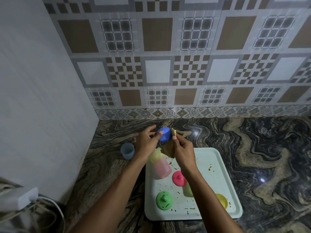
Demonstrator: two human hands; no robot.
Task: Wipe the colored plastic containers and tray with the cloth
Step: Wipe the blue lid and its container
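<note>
Gripping a blue lid [164, 135] by its left edge, the left hand [146, 140] holds it above the counter [252, 140]. The right hand [183, 151] pinches the cloth [168, 148] against the lid's right side. The stained tray [218, 163] lies under the right forearm, carrying a pink lid [178, 178] and a green lid [164, 200]. A blue cup [127, 150] stands just left of the left wrist.

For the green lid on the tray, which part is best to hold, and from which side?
Pinch the knob at the centre of the green lid from above. The lid lies flat on the tray and the knob stands up, so it is probably the easiest hold.
</note>
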